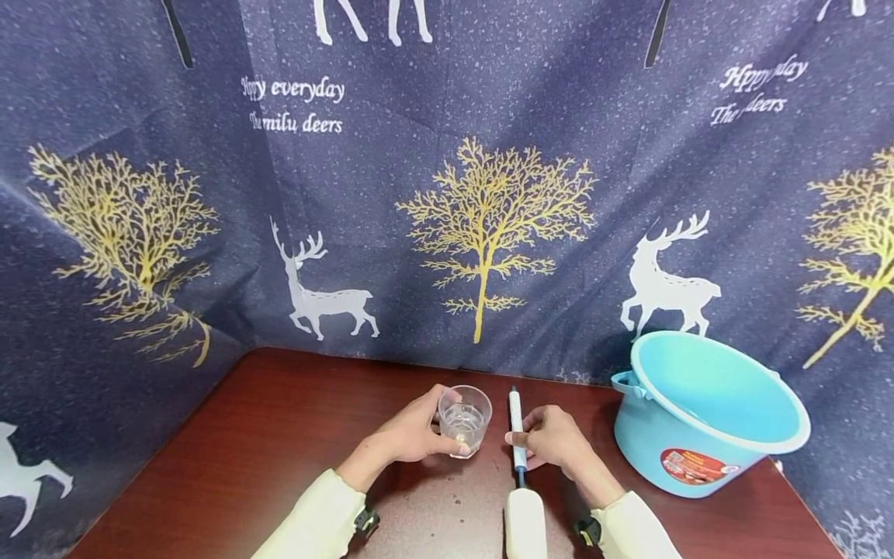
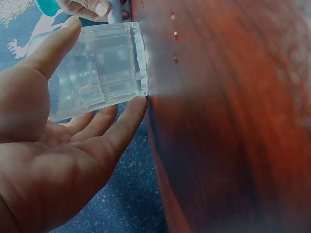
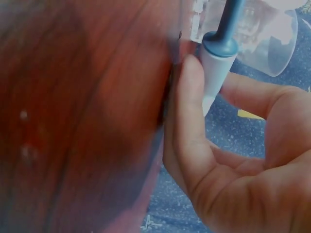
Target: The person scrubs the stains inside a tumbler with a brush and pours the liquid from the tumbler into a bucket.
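My left hand (image 1: 417,429) holds a clear cup (image 1: 466,423) upright by its side, thumb in front and fingers around the back. In the left wrist view the base of the cup (image 2: 138,60) is right at the tabletop, with a fingertip beside it. To the right, my right hand (image 1: 555,439) pinches the white handle of a cup brush (image 1: 516,415) between thumb and fingers. A blue-grey rod joins that handle to a white sponge head (image 1: 526,524), which points toward me. The right wrist view shows the brush handle (image 3: 216,73) close over the table.
A light blue bucket (image 1: 687,435) with a red label stands at the right of the brown table (image 1: 293,435). Several water drops (image 1: 457,501) dot the wood between the hands. A dark blue cloth (image 1: 433,295) with deer and trees hangs behind.
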Demonstrator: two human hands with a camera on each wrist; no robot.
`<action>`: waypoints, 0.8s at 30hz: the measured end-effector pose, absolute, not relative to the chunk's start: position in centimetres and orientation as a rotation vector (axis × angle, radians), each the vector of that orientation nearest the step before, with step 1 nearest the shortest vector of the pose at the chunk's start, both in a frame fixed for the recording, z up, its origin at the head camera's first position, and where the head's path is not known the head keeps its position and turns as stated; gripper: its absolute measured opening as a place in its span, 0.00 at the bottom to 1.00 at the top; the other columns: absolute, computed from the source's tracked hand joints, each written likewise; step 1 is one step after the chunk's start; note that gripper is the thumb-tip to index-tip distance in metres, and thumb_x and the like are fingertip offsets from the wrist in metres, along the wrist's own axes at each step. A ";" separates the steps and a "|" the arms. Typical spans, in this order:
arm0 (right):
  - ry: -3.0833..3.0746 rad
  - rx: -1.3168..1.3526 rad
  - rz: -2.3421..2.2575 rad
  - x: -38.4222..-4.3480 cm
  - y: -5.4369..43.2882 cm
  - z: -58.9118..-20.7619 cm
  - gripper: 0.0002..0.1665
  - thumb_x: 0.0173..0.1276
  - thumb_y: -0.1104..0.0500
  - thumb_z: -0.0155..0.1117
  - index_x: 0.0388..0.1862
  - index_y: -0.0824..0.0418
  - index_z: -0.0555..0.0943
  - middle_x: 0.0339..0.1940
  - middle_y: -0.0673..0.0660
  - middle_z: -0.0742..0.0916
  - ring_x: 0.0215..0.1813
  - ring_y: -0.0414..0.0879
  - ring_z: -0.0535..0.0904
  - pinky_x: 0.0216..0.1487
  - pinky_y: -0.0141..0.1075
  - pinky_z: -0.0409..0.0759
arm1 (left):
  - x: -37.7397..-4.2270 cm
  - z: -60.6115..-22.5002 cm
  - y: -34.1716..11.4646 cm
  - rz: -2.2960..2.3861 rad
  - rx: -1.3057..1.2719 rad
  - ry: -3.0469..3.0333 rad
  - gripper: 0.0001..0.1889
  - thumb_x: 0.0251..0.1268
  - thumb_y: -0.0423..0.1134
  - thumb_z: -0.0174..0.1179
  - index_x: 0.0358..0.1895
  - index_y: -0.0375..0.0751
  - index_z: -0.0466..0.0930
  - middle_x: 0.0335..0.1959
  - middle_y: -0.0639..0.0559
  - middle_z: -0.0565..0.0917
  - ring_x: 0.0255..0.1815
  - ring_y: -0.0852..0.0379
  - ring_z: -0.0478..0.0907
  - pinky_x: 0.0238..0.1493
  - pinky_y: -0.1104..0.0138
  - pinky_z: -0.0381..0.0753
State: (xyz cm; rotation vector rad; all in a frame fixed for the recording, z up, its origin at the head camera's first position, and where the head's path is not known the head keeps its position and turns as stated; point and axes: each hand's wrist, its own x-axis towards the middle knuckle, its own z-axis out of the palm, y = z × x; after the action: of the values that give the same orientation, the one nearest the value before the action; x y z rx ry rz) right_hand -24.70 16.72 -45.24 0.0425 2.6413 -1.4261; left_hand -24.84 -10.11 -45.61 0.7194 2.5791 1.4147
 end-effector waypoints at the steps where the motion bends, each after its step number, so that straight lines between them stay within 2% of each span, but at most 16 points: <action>1: 2.639 0.049 -1.424 -24.7 16.7 -45.2 0.16 0.62 0.65 0.81 0.39 0.70 0.80 0.25 0.61 0.85 0.24 0.50 0.87 0.25 0.44 0.88 | -24.8 -45.6 -10.1 1.413 0.714 2.575 0.39 0.55 0.40 0.82 0.66 0.36 0.69 0.56 0.40 0.80 0.52 0.51 0.83 0.54 0.60 0.85; 10: 2.643 0.051 -1.403 -24.5 16.8 -45.0 0.16 0.62 0.66 0.80 0.40 0.70 0.80 0.25 0.61 0.85 0.24 0.50 0.88 0.25 0.43 0.88 | -24.8 -45.6 -10.1 1.434 0.705 2.545 0.39 0.56 0.39 0.82 0.66 0.36 0.68 0.59 0.38 0.78 0.55 0.48 0.83 0.58 0.54 0.86; 24: 2.643 0.057 -1.372 -24.5 16.9 -44.9 0.17 0.63 0.66 0.80 0.41 0.70 0.79 0.25 0.61 0.86 0.25 0.50 0.88 0.26 0.43 0.89 | -24.7 -45.5 -10.1 1.438 0.695 2.537 0.40 0.56 0.40 0.82 0.67 0.37 0.68 0.59 0.38 0.78 0.56 0.47 0.83 0.58 0.53 0.85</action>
State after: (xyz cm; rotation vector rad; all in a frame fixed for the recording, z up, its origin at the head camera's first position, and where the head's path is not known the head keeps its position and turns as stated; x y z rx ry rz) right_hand -24.51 16.91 -44.92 0.0575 2.6427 -1.3724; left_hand -24.71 -10.14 -45.45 0.6947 2.5372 1.4382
